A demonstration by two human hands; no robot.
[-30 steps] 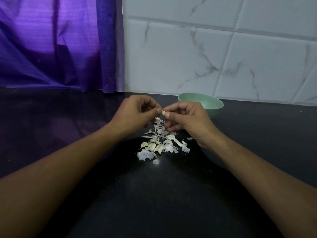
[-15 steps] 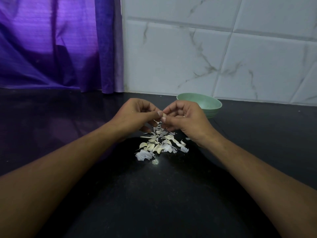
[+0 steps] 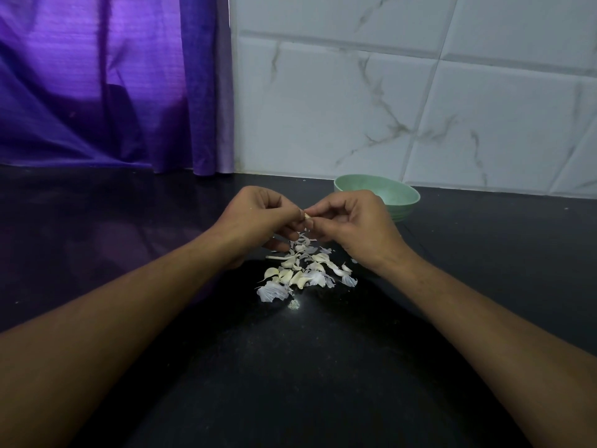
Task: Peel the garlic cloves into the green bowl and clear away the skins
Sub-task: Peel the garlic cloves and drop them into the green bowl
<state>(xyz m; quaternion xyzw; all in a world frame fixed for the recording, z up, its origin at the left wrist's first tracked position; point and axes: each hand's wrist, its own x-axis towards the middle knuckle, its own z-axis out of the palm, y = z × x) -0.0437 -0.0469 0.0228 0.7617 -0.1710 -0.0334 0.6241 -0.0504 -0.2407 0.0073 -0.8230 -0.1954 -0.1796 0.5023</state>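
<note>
Both hands are raised above a black stone countertop (image 3: 290, 367). The left hand (image 3: 258, 218) and right hand (image 3: 352, 227), fingers curled, together pinch one small pale garlic clove (image 3: 307, 216) at their meeting fingertips; its long axis is too small to read. Directly beneath lies a loose heap of white papery skins and cream cloves (image 3: 303, 273). The shallow pale-green bowl (image 3: 405, 208) stands just behind the right hand, toward the white marbled tile wall (image 3: 387, 108), so the right hand is judged the nearer for the drop.

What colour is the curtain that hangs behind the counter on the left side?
The curtain is purple; the head view shows it.
</note>
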